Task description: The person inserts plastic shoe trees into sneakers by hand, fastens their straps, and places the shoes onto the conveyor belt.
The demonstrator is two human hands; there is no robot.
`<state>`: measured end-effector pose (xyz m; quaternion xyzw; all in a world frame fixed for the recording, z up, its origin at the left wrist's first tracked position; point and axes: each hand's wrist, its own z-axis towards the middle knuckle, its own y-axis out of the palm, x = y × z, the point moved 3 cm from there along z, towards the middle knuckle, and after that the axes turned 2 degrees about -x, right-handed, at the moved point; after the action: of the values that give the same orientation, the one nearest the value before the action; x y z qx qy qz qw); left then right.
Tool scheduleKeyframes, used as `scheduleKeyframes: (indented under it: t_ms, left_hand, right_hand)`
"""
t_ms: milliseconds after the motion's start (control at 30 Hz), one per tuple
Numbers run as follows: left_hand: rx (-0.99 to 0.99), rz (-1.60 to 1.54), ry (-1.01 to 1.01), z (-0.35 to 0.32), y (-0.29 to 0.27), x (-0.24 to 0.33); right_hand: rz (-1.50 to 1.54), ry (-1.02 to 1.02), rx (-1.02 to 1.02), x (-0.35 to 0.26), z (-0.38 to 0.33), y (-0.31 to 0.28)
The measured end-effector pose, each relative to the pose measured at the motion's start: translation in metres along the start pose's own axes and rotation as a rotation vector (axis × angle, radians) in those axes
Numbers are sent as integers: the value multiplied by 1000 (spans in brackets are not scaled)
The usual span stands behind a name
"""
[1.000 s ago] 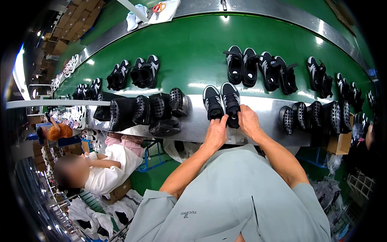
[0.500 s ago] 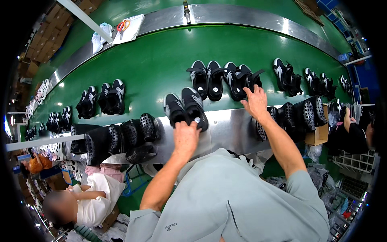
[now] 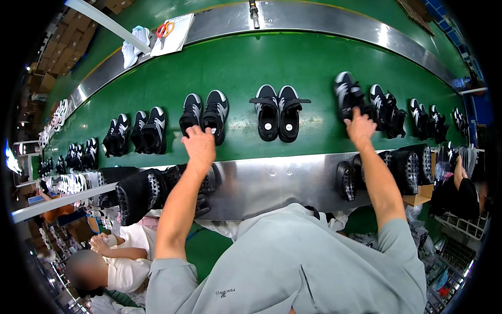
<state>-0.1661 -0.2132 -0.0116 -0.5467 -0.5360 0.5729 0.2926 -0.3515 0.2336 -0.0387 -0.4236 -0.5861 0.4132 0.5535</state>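
A pair of black sneakers with silver-grey trim [image 3: 216,107] stands on the green work surface [image 3: 240,63], toes pointing away from me. At their heels my left hand [image 3: 200,147] is open, its fingers spread and the tips overlapping the left shoe's heel. Farther right, my right hand [image 3: 361,125] has its fingers at the heel of another black sneaker [image 3: 343,97], which is blurred by motion; its mate is partly hidden beside it. Between my hands stands a third pair of sneakers [image 3: 266,104], straps folded outward and white round labels inside.
Along the near metal ledge [image 3: 261,183], dark boots with studded soles [image 3: 345,180] lie on both sides. More sneaker pairs [image 3: 155,128] line the surface left and right. Orange-handled scissors [image 3: 165,29] lie on papers at the far edge. A seated person in white [image 3: 125,261] is at left.
My left hand has moved the sneaker pair from the near ledge leftward onto the green surface and loosened its hold. My right hand and its sneakers have shifted right, away from the middle pair.
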Motion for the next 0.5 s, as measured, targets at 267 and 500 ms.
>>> scheduleKeyframes:
  t_ms: [267,500]
  left_hand:
    - [327,-604,468,-5,-4,136]
    - [207,-765,583,-16,-38,122]
  right_hand:
    - [377,-549,-348,-139,-92,-56]
    - [673,-478,-167,-157,-124,-71]
